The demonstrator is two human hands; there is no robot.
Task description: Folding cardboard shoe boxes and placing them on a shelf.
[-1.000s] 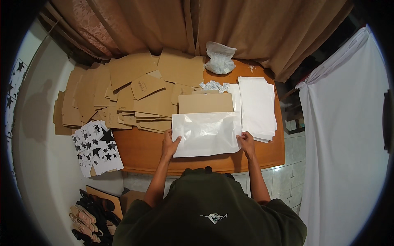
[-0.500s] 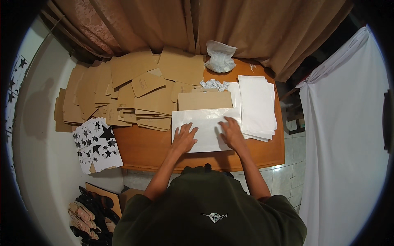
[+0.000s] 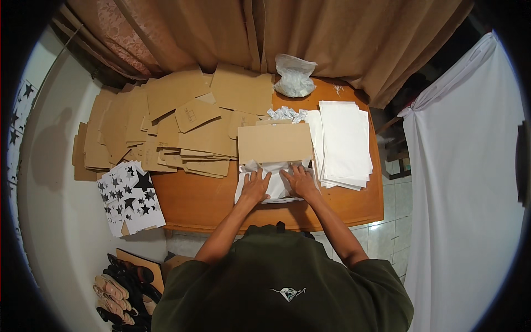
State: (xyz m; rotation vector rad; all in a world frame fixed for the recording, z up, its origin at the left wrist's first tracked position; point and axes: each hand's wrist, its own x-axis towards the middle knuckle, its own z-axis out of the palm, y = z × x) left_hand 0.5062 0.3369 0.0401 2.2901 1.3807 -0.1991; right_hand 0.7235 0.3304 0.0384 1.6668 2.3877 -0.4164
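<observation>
In front of me on the table, a cardboard box (image 3: 275, 143) has its plain brown lid raised at the far side. A sheet of white paper (image 3: 279, 172) sinks into it, creased, with its edges rising around the sides. On the paper's left part lies my left hand (image 3: 254, 188), fingers spread. My right hand (image 3: 300, 182) presses on the right part, its fingers also apart. Neither hand grips anything. The inside of the box is hidden under the paper.
Brown cardboard pieces (image 3: 243, 91) cover the table's left and back. White sheets (image 3: 345, 144) are stacked right. Small white packets (image 3: 287, 114) and a plastic bag (image 3: 295, 83) lie behind the box. A star-patterned piece (image 3: 130, 205) sits front left, with shoes (image 3: 113, 293) below.
The white paper lay flat over the box; now it is pushed down and crumpled inside. Both hands have moved closer together, and more of the brown lid shows.
</observation>
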